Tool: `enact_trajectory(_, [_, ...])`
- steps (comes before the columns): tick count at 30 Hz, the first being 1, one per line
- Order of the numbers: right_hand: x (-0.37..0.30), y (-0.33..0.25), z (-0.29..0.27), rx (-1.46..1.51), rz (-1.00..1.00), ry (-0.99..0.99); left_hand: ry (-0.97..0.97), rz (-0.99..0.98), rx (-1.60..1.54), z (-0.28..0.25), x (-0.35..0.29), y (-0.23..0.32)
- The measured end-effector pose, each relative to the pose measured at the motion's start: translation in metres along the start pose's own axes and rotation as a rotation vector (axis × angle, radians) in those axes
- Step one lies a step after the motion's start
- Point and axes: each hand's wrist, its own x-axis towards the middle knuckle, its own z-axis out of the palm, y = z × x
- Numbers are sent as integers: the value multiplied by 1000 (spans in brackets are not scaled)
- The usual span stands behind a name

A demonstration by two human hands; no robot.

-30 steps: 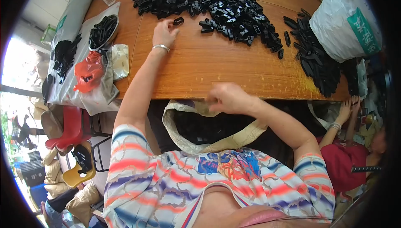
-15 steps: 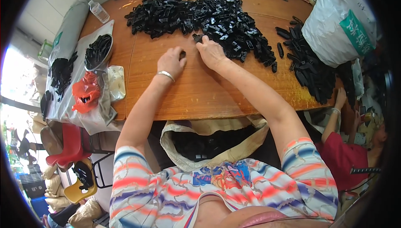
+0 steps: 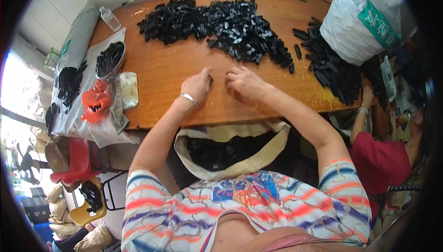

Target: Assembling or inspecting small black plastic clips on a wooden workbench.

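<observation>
My left hand (image 3: pixel 196 87), with a bracelet at the wrist, is closed over the wooden table. A small black plastic part (image 3: pixel 211 79) pokes out between its thumb and fingers. Just to its right, my right hand (image 3: pixel 244 84) has its fingers curled in a pinch, and a dark bit of another black part shows at the fingertips, mostly hidden. The two hands face each other, a small gap apart. Beyond them spreads a large heap of small black plastic parts (image 3: pixel 237 28). Below the table edge, an open pale sack (image 3: pixel 274 149) at my lap holds more black pieces.
Longer black parts (image 3: pixel 330 70) lie in a pile at the right, beside a big white bag (image 3: pixel 357 26). A co-worker's arm (image 3: pixel 361 120) reaches in there. At left are a bowl of black parts (image 3: pixel 110 60), a red plastic bag (image 3: pixel 96 102) and a clear bottle (image 3: pixel 110 19).
My right hand has drawn back from the heap's near edge toward me. My left hand has shifted right and slightly toward me, so the hands are now opposite each other. The view has shifted slightly.
</observation>
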Motion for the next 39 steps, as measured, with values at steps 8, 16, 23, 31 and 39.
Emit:
enact_trajectory(8, [-3,-2,2,251,515,274,116,225,254,-10,13,-25])
enact_trajectory(16, [8,2,15,84,698,14,207,256,105,2,6,-29])
enact_trajectory(23, [48,-17,22,336,517,236,119,84,-196,9,9,-43])
enact_trajectory(31, [58,-20,29,311,539,139,139,67,-257,11,11,-42])
enact_trajectory(39, [59,-29,29,276,547,44,-54,-74,-634,7,16,-57])
